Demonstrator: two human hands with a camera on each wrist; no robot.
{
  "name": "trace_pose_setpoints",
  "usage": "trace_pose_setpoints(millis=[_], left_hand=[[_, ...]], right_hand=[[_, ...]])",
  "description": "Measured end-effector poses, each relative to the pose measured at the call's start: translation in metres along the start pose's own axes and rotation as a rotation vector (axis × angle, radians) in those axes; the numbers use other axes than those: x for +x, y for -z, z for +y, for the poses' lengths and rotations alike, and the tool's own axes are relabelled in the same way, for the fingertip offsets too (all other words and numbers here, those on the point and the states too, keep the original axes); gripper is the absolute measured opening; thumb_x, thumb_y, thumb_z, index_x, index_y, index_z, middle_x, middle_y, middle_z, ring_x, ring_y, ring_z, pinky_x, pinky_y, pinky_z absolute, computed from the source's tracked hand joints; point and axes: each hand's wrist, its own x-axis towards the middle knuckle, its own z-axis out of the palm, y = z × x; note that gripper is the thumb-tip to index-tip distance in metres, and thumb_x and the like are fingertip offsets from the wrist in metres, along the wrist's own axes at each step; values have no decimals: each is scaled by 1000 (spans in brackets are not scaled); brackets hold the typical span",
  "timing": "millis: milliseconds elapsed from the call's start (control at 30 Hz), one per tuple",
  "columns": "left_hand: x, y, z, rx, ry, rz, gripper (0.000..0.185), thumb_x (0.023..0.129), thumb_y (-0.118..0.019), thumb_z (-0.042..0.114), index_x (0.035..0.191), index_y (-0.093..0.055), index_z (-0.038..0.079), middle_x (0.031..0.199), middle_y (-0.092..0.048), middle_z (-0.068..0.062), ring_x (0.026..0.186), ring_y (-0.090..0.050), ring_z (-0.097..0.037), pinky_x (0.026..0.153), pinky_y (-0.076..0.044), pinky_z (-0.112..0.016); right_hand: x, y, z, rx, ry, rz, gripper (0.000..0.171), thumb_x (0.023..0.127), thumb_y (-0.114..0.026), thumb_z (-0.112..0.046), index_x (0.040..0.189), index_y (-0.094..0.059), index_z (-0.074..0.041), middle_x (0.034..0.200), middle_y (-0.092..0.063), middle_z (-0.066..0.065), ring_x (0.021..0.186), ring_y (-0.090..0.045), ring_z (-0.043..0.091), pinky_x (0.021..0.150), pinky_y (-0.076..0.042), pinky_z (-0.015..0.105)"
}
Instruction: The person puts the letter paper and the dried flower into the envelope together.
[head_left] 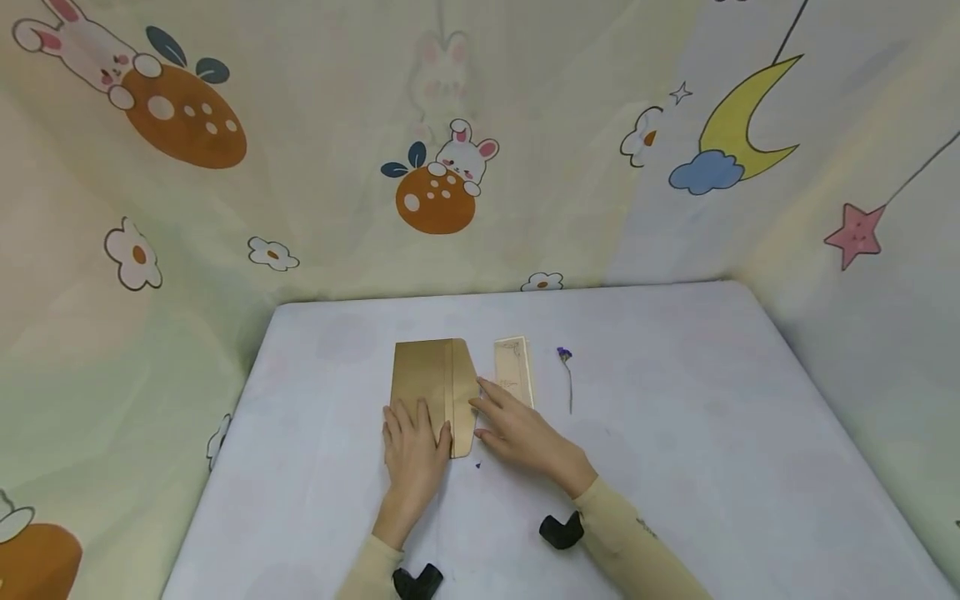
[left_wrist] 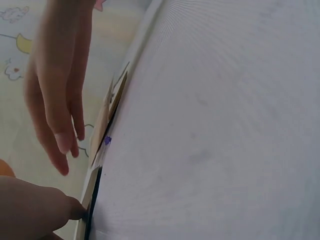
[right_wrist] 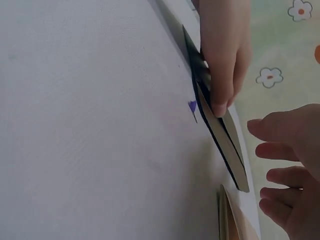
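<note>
A gold envelope lies flat near the middle of the white surface, its flap side turned toward the right edge. The left hand rests on the envelope's near part with fingers straight and spread, pressing it down rather than gripping it; the left wrist view shows a fingertip pushed against the envelope's edge. The right hand lies just beside the envelope on its right, fingers extended and relaxed, the fingertips touching the flap's edge and lying partly over the near end of a narrow cream card. It grasps nothing.

The card lies flat on the surface just right of the envelope, outside it. A small dried sprig with a purple flower lies farther toward the right edge, apart from the card and untouched. A tiny purple fleck sits on the surface near the envelope's near corner, between the two hands.

Judging from how things lie, the work is at an early stage: the envelope is held steady and its flap looks folded out, but both card and sprig are outside it, so putting them in and closing the flap would seem to remain. Whether the envelope already holds anything cannot be told.
</note>
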Motion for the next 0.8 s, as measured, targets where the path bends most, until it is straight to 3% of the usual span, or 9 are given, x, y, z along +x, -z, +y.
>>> trace_pose_setpoints(millis=[300,800], left_hand=[[-3,-1,2,-18,26,-42,65,101,-64,34,145,-48,-12,154,-26,-47,144,-24,-66,113,-30,-72],[5,7,-2,-33,25,-39,64,101,-65,34,143,-50,-11,153,-29,-45,143,-28,-66,111,-34,-70]], right_hand=[[17,-20,-9,17,-63,-198,49,101,-64,-16,145,-53,4,163,-36,22,151,-37,34,119,-36,43],[26,-29,-8,10,-61,-177,51,102,-64,-16,145,-51,7,160,-40,24,150,-37,40,119,-36,47]])
